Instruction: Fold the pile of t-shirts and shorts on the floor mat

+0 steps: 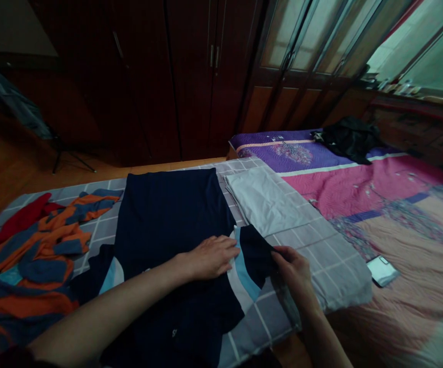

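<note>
A dark navy shirt (171,214) with white and light blue sleeve bands lies spread on a grey checked cloth (332,255). My left hand (215,257) rests on the shirt beside the right-hand sleeve band, its fingers close together and pressing down on the fabric. At the outer end of that sleeve, my right hand (292,263) pinches the dark edge between thumb and fingers. The other sleeve lies on the left, partly behind my left forearm. A folded light grey cloth (265,199) sits just beyond the right-hand sleeve.
Orange and blue striped clothing (48,260) and a red garment (18,220) lie at the left. To the right is a bed with a pink and purple cover (332,189), bearing a black bag-like item (349,138) and a small white object (382,271). Dark wardrobes (190,76) stand behind.
</note>
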The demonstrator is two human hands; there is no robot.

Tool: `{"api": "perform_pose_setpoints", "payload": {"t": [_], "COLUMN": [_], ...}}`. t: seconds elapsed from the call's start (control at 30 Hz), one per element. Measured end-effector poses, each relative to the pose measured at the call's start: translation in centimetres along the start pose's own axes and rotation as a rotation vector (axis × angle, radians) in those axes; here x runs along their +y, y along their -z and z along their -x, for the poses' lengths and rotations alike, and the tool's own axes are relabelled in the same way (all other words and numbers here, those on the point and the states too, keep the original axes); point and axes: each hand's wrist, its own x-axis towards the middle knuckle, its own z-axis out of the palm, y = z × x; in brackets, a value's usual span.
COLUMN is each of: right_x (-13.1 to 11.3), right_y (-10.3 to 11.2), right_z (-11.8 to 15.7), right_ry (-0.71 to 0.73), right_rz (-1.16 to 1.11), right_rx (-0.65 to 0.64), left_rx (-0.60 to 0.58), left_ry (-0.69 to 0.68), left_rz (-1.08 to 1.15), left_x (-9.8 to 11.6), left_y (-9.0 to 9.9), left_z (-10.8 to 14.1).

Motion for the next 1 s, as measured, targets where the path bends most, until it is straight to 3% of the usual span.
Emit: {"api": "perform_pose_setpoints", "payload": {"t": [0.13,0.27,0.33,0.4,0.47,0.63,0.8,0.9,1.0], "right_x": [-1.5,-4.3,-5.3,-5.6,-5.1,-1.6,0.6,1.2,1.5], "right_y": [-0.5,-3.1,-4.6,-5.7,-6.0,-4.4,-2.9,-2.3,-1.7], "right_z": [1.2,4.4,6.5,8.3,9.3,9.0,8.2,8.1,8.3], "right_ry": [0.094,0.603,0.834,0.942,0.965,0.879,0.825,0.799,0.788], "right_rz": [0.058,0.338,0.449,0.509,0.519,0.565,0.627,0.659,0.671], "right_rx": [0.028,-0.025,-0.152,-0.310,-0.390,-0.195,-0.210,-0.215,-0.225], "left_rx": [0.083,0.215,0.206,0.191,0.196,0.225,0.237,0.240,0.240], "left_ry": [0.046,0.266,0.398,0.468,0.491,0.506,0.480,0.439,0.308], "left_rz": [0.068,0.440,0.612,0.688,0.704,0.653,0.494,0.410,0.237], "left_x": [-0.4,-2.5,-3.7,-4.6,-5.2,-5.6,-5.5,-5.0,-4.2], "left_y": [-0.8,0.5,0.8,0.7,0.3,-0.7,-1.3,-1.3,-1.4], "left_z": [-2.6,-4.0,-4.3,-4.3,-3.9,-3.1,-4.4,-5.0,-4.8]}}
